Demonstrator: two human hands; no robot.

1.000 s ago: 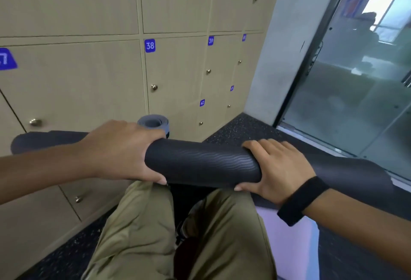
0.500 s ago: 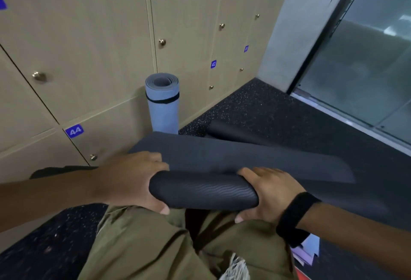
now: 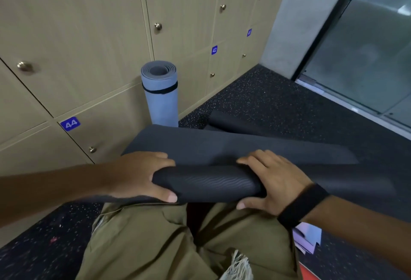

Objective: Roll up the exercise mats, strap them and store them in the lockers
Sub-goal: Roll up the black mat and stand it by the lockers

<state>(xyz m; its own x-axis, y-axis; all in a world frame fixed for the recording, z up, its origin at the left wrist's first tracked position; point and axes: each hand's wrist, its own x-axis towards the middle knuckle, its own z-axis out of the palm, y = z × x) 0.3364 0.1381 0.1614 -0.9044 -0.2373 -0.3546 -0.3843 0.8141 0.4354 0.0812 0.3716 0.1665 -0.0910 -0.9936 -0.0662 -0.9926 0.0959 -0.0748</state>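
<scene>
A black exercise mat (image 3: 211, 183) lies partly rolled across my lap; its unrolled part (image 3: 222, 146) stretches away over the floor. My left hand (image 3: 142, 175) grips the roll's left side, fingers over the top and thumb underneath. My right hand (image 3: 273, 182), with a black wristband, grips the roll's right side the same way. A blue mat (image 3: 161, 99), rolled and bound with a black strap, stands upright against the beige lockers (image 3: 89, 35). Another dark mat (image 3: 233, 122) lies on the floor behind the unrolled part.
The locker doors are closed, with brass knobs and blue number tags such as 44 (image 3: 70, 123) and 42 (image 3: 214, 50). Speckled black floor (image 3: 278, 102) runs to a glass wall (image 3: 367, 46) at the right. Purple sheets (image 3: 308, 240) lie by my right knee.
The view has tilted down towards the floor. The roll has come lower onto my lap, and both hands stay gripped on it as more of the flat mat shows ahead.
</scene>
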